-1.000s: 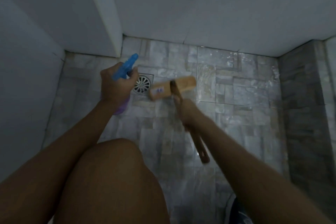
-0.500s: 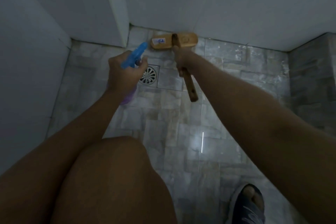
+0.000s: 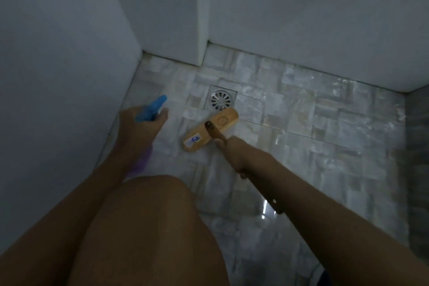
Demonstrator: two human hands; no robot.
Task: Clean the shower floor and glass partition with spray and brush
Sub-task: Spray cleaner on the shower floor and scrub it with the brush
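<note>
My left hand [image 3: 139, 127] grips a spray bottle [image 3: 152, 108] with a blue trigger head and a purple body that shows below my wrist, close to the left wall. In my right hand [image 3: 232, 151] is the brown handle of a wooden scrub brush [image 3: 211, 129]. The brush head lies bristles-down on the wet stone-tile shower floor [image 3: 301, 123], just in front of the round metal drain [image 3: 220, 100]. The handle's end pokes out under my right forearm.
White walls [image 3: 301, 18] close in the floor at the back and left, with a protruding white corner column [image 3: 202, 18] behind the drain. A darker tiled wall [image 3: 417, 146] rises at the right. My bare knee [image 3: 151, 216] fills the lower middle.
The brush has been pulled back from the base of the back wall to the tiles in front of the drain. The view has shifted, and the spray bottle hand stays at the left.
</note>
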